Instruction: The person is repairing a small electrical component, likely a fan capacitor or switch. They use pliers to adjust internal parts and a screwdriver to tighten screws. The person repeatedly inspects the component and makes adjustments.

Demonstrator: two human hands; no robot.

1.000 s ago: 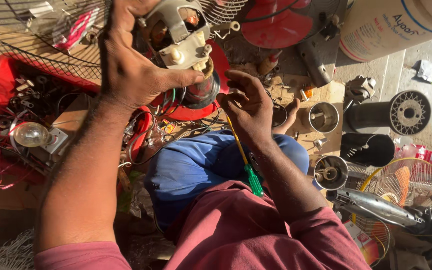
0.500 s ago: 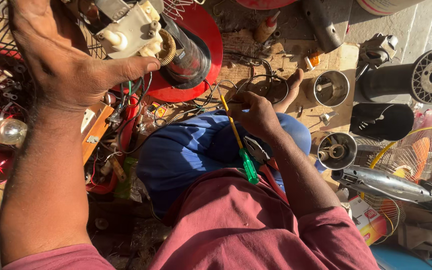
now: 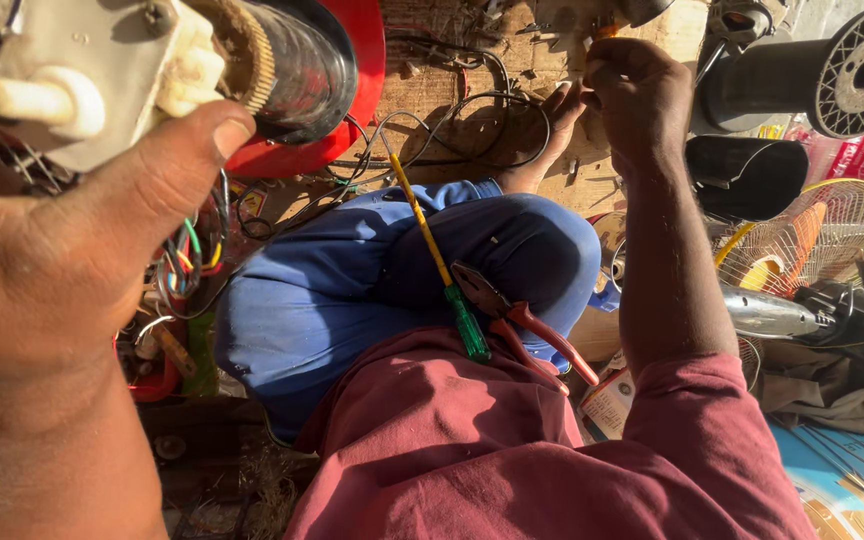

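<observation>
Left hand (image 3: pixel 62 270), large at the frame's left, grips a fan motor (image 3: pixel 152 70) at upper left, thumb pressed against its pale housing. Right hand (image 3: pixel 637 95), upper centre-right, is closed with fingers curled; what it pinches cannot be told. A screwdriver (image 3: pixel 442 270) and red-handled pliers (image 3: pixel 517 315) lie on the blue-trousered lap (image 3: pixel 352 290) at centre.

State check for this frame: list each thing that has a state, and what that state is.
Left hand: gripping the fan motor, raised.
Right hand: closed on something small, unclear what.
Screwdriver: lying on the lap, unheld.
Pliers: lying on the lap, handles apart.
Wire spool: on its side.
</observation>
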